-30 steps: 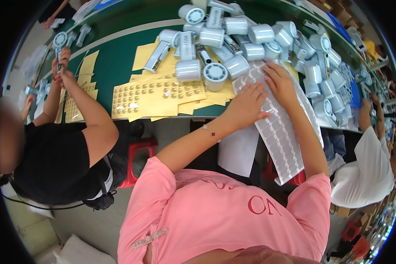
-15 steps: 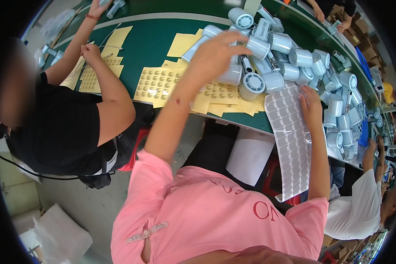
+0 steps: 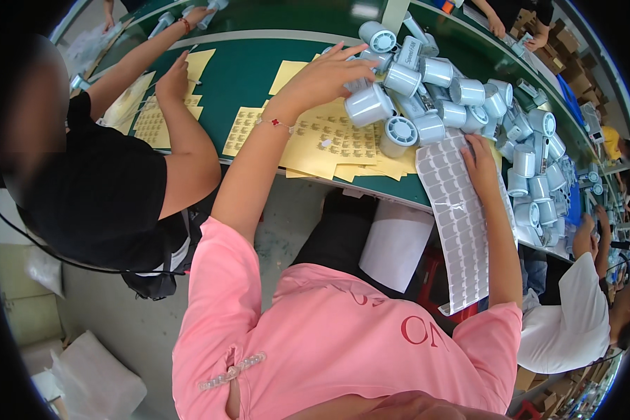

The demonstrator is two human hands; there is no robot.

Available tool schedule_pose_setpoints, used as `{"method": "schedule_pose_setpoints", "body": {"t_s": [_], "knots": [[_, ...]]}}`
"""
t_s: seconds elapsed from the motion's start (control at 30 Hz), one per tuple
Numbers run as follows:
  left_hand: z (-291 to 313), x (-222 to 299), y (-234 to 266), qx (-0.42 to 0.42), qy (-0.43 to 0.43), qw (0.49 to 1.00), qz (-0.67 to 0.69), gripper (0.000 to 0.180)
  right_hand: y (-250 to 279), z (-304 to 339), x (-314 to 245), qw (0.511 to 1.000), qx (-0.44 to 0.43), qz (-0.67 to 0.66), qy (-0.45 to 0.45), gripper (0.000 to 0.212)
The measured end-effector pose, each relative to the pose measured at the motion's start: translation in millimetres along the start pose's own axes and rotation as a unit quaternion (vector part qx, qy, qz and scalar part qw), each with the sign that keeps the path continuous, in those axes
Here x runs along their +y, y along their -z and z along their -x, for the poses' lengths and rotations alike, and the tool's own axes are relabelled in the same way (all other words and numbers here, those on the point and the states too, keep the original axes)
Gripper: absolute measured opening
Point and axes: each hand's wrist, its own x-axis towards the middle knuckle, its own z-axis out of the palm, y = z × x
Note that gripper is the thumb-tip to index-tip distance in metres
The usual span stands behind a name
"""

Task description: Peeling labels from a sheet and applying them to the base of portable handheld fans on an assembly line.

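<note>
My left hand [image 3: 322,78] reaches over the near left of the pile, its fingers curved round the handle end of a light-blue handheld appliance [image 3: 369,105] with a round canister body. That appliance sits tilted, and part of its handle is hidden by the hand. Over at the right, my right hand [image 3: 480,164] holds the upper right edge of a grey label sheet [image 3: 453,210], fingers laid over it. The sheet hangs down past the table edge toward my lap. Yellow label sheets [image 3: 322,150] lie beneath my left forearm.
A large heap of similar appliances [image 3: 462,91] covers the table's right side. To the left, a co-worker in black [image 3: 101,189] works over other yellow sheets [image 3: 164,122]. A person in white [image 3: 567,322] sits at right. White paper [image 3: 397,245] hangs under the table edge.
My left hand has drawn back left, and the appliance by it has shifted and tilted. My right hand and the grey sheet have moved slightly left. The co-worker's far arm has swung right.
</note>
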Motion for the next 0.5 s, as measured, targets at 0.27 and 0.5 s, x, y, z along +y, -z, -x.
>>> {"method": "schedule_pose_setpoints", "body": {"t_s": [0.27, 0.5], "knots": [[0, 58, 44, 0.230, 0.135, 0.551, 0.791, 0.044, 10, 0, 1, 1.000, -0.024, 0.008, -0.001, 0.030], [15, 114, 48, 0.161, 0.194, 0.181, 0.951, 0.047, 7, 6, 1, 1.000, -0.008, -0.002, -0.007, 0.027]]}}
